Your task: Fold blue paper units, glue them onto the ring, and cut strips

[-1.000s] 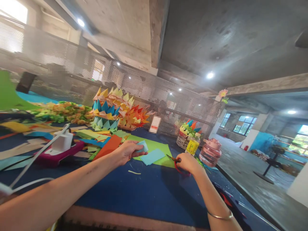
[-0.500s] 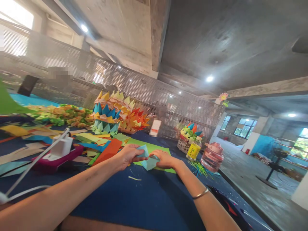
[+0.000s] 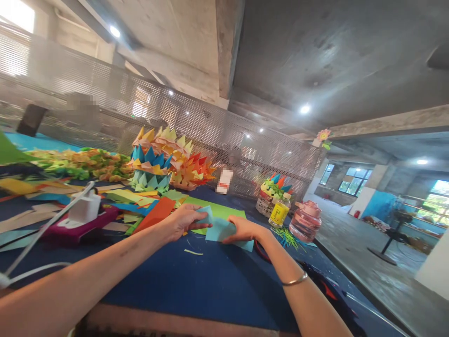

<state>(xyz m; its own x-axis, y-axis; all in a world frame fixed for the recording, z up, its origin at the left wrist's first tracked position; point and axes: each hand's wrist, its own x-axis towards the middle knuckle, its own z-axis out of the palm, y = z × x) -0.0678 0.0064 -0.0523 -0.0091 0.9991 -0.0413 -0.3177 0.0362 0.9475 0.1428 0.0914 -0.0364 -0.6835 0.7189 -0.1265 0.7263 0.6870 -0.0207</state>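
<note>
Both my hands meet over the dark blue table (image 3: pixel 196 285). My left hand (image 3: pixel 182 221) pinches a small folded light blue paper (image 3: pixel 206 214) between thumb and fingers. My right hand (image 3: pixel 244 229) grips the edge of a larger light blue paper sheet (image 3: pixel 220 230), which lies partly on a green sheet (image 3: pixel 224 213). Red-handled scissors (image 3: pixel 261 249) lie on the table just behind my right wrist, mostly hidden by it.
Stacked colourful origami pieces (image 3: pixel 168 159) and loose paper strips (image 3: pixel 140 199) fill the left and back. A white charger on a magenta box (image 3: pixel 84 217) trails a cable. A yellow bottle (image 3: pixel 279 213), pink jar (image 3: pixel 306 222) and small basket (image 3: pixel 270 194) stand right. A perforated metal screen backs the table.
A second ago my right hand held the scissors on the table; it left them and came left to the light blue sheet, which it now holds beside my left hand.
</note>
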